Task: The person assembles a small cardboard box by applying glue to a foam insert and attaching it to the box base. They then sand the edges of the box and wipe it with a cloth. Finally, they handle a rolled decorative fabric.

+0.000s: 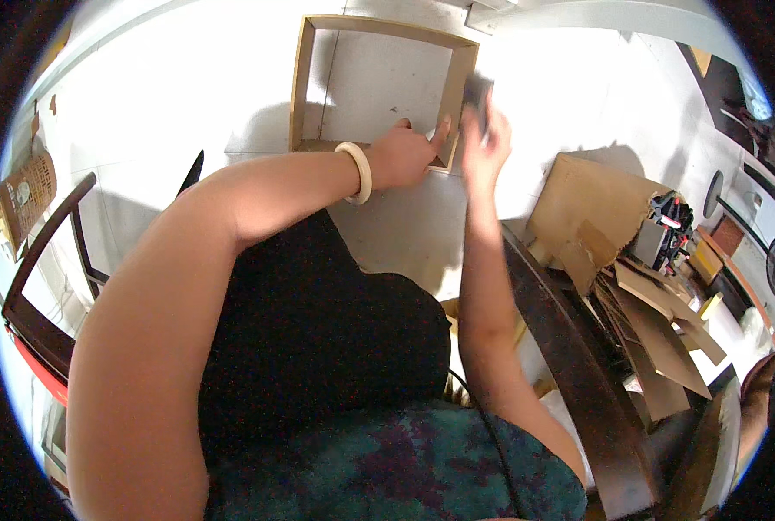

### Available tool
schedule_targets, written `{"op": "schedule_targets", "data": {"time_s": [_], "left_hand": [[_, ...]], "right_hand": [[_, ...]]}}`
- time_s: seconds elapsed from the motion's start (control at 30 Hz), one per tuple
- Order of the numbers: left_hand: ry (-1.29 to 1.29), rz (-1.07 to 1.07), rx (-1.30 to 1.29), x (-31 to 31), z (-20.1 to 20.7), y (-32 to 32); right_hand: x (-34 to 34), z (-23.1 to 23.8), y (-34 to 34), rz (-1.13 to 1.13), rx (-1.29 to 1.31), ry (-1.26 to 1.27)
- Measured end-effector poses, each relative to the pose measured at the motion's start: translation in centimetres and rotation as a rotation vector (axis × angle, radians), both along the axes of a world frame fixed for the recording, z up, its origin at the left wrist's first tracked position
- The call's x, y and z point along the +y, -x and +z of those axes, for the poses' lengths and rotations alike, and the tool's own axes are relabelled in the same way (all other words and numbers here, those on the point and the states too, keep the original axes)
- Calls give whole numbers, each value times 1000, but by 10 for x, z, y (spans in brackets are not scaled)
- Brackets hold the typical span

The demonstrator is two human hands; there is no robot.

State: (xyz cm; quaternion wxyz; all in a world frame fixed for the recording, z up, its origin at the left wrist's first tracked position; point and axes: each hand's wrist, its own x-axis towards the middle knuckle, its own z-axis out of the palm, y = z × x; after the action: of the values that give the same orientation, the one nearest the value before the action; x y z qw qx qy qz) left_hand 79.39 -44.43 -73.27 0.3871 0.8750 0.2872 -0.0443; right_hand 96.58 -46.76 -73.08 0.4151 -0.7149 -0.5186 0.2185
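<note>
A square open cardboard frame [303, 78] lies on the white floor in front of me. My left hand [405, 154], with a cream bangle [358, 172] on the wrist, rests on the frame's near right corner, its fingers pressing the edge. My right hand [485, 143] is raised just right of that corner and grips a dark, blurred object [479, 91] that I cannot identify. A small white thing shows between the two hands.
A brown cardboard box [592, 204] with loose cardboard pieces [661, 334] and a small dark tool [670, 227] sits at my right. Dark wooden chair arms frame me on the left [36, 252] and right [570, 347]. A printed carton [24, 195] is at far left.
</note>
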Motion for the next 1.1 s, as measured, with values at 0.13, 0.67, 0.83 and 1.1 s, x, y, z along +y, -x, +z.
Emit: {"op": "schedule_targets", "data": {"time_s": [0.13, 0.67, 0.83, 1.1], "left_hand": [[2, -77, 71, -4, 3, -9], [-16, -19, 84, 6, 6, -1], [-2, -37, 151, 3, 17, 0], [12, -25, 113, 3, 8, -2]], "right_hand": [[48, -13, -26, 11, 225, -5], [-87, -5, -1, 33, 41, 75], [-29, -4, -1, 15, 74, 65], [-99, -3, 1, -18, 114, 198]]}}
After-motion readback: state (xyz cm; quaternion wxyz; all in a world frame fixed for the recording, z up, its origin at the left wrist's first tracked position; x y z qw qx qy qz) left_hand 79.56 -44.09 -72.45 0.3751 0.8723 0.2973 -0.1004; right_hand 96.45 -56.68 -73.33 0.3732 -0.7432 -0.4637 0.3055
